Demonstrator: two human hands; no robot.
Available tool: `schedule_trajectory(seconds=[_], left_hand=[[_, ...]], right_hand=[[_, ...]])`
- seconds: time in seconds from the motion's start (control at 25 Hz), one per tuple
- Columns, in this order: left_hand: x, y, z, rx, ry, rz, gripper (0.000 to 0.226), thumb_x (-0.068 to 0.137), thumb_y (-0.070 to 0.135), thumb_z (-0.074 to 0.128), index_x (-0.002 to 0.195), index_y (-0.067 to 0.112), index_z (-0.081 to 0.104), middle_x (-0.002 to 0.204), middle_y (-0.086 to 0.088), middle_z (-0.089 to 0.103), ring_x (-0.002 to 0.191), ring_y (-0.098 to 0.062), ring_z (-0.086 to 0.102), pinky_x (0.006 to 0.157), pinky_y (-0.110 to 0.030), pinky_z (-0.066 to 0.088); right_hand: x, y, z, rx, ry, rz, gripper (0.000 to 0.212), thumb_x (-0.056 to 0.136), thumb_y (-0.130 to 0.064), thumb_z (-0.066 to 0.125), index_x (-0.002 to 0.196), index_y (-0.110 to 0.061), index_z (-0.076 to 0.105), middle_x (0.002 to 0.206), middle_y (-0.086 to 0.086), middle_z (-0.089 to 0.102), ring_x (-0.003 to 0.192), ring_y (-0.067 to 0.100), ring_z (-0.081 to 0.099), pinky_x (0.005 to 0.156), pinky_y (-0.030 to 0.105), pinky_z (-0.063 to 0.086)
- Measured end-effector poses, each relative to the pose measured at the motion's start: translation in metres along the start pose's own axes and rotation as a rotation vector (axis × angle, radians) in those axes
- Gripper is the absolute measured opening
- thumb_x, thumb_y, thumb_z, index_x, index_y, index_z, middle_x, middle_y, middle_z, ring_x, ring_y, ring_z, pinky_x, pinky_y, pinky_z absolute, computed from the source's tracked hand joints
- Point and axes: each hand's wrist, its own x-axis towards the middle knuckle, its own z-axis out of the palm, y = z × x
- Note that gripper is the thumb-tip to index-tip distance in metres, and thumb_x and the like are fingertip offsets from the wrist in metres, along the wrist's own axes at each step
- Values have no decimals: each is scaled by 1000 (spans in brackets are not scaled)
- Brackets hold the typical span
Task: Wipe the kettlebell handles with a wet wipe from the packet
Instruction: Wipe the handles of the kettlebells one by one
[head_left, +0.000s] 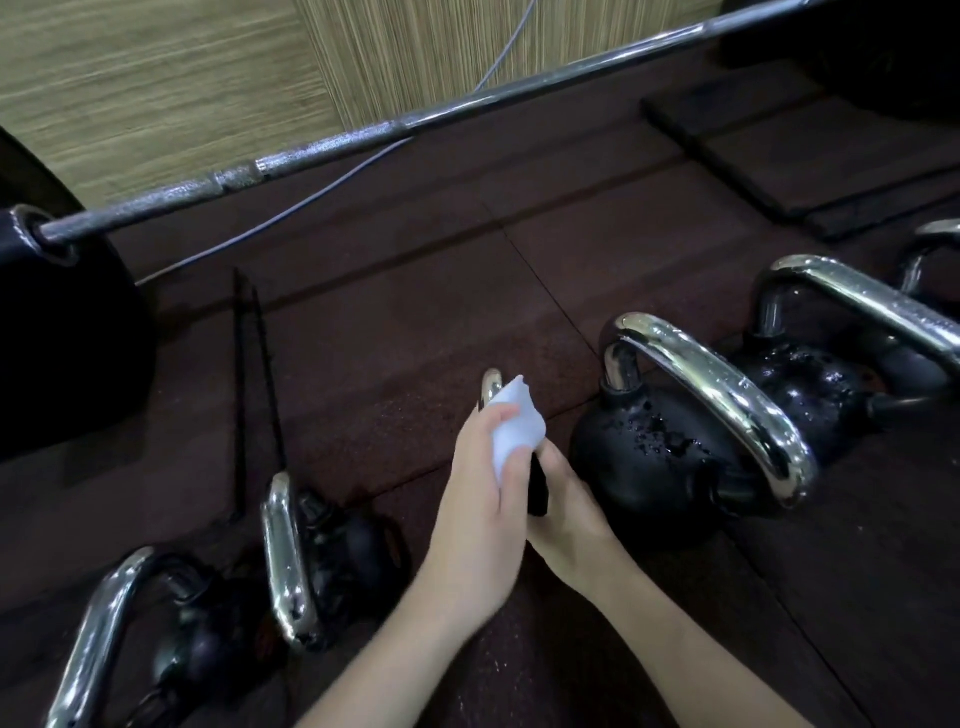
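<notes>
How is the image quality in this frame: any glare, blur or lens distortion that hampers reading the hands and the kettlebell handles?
Head view: dim overall, black kettlebell bodies merge into the dark floor; strong glare on the chrome handle; the barbell bows from wide-angle distortion; the wall is motion-smeared; the white wipe is slightly overexposed, gripped by the left hand, with the right hand mostly behind it.

White wipe (514, 426), blk/chrome kettlebells (670, 447)
</notes>
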Motion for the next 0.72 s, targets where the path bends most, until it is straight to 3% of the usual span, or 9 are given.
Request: schedule_trajectory(seconds=[0.12,0.24,0.32,0.4,0.48,0.52,0.6,0.64,0.72], left_hand=[[-8,-9,10,53,81,41,42,110,29,41,150,38,32,165,16,28,152,2,24,122,-18,28],[23,-4,9,108,101,29,42,110,24,39,150,32,38,167,15,23,153,7,15,106,7,15],[54,5,3,139,60,-54,38,109,21,37,146,26,45,162,9,34,151,-3,28,105,1,21],[82,19,-5,105,17,-210,32,109,25,37,134,20,56,136,7,55,119,-9,58,94,-16,42],[87,29,-7,30,-9,-283,28,109,27,36,123,20,59,104,18,60,88,1,58,79,-16,43],[78,32,-5,13,-4,-273,28,109,27,36,129,23,56,105,22,60,95,2,58,85,-16,44],[41,21,-1,-15,57,-138,41,111,28,37,152,30,39,139,26,52,132,3,47,112,-21,36],[16,13,4,-30,80,-66,50,112,29,37,160,34,27,156,27,37,144,8,35,120,-23,30],[-22,2,12,-53,71,-15,60,112,29,37,164,38,9,166,31,13,152,11,17,126,-33,27]], right_hand=[[1,1,2,36,19,6,64,85,-20,70,145,-40,54,147,-11,60,140,12,56,112,43,52],[4,9,1,-74,35,-9,75,79,-41,74,150,-37,49,153,-13,55,145,9,49,119,45,44],[2,7,0,-279,35,-60,94,74,-32,84,157,-32,40,159,-13,47,149,5,42,124,40,37],[-1,3,0,-322,23,-56,107,72,-16,90,161,-28,33,163,-13,41,152,3,34,128,33,29],[-2,3,-1,-324,29,-58,111,72,-11,90,163,-28,29,166,-12,36,154,3,31,130,31,25],[-2,5,-1,-323,30,-62,110,72,-11,90,163,-28,30,166,-13,37,154,3,31,129,32,26],[0,8,1,-308,51,-47,102,75,-10,88,159,-32,35,161,-15,43,150,2,39,126,34,34],[0,9,1,-278,64,-31,92,78,-9,84,155,-34,41,155,-16,50,144,3,46,122,37,41],[0,6,3,-213,84,8,74,83,-12,73,149,-35,48,148,-13,57,137,6,54,116,42,47]])
